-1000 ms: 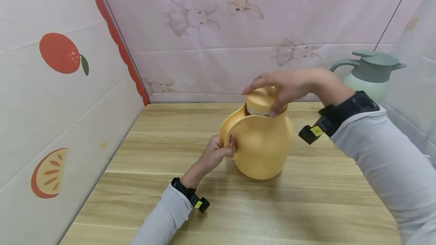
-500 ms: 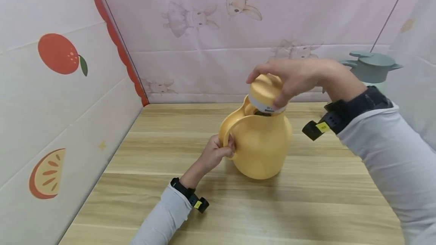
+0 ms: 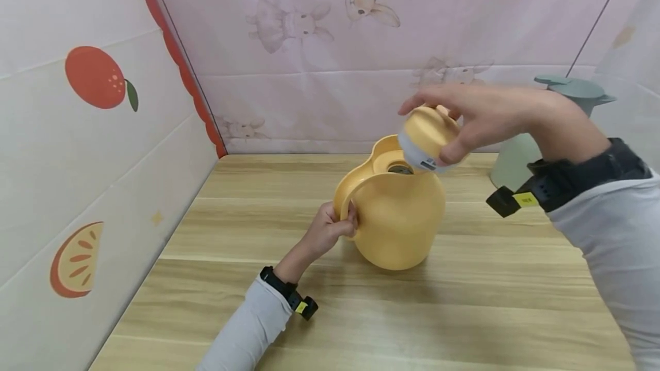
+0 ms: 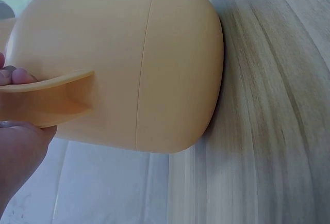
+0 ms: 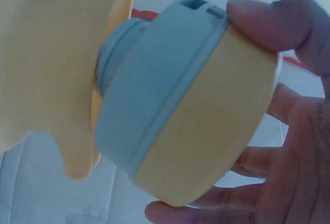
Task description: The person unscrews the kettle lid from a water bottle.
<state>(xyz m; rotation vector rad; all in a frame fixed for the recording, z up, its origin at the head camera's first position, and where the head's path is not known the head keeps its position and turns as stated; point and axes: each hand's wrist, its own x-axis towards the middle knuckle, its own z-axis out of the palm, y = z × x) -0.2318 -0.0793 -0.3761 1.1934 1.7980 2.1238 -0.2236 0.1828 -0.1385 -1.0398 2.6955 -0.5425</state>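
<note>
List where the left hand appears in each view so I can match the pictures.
Head: left hand just below centre, gripping the handle.
Left wrist: at the left edge, fingers above the handle.
Right wrist: not in it.
Shared landmark: the yellow jug, right of centre in head, sideways in left wrist, upper left in right wrist.

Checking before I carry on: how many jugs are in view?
2. The yellow jug is on the table, held by the left hand; the green jug is at the back right, partly hidden behind the right wrist.
</note>
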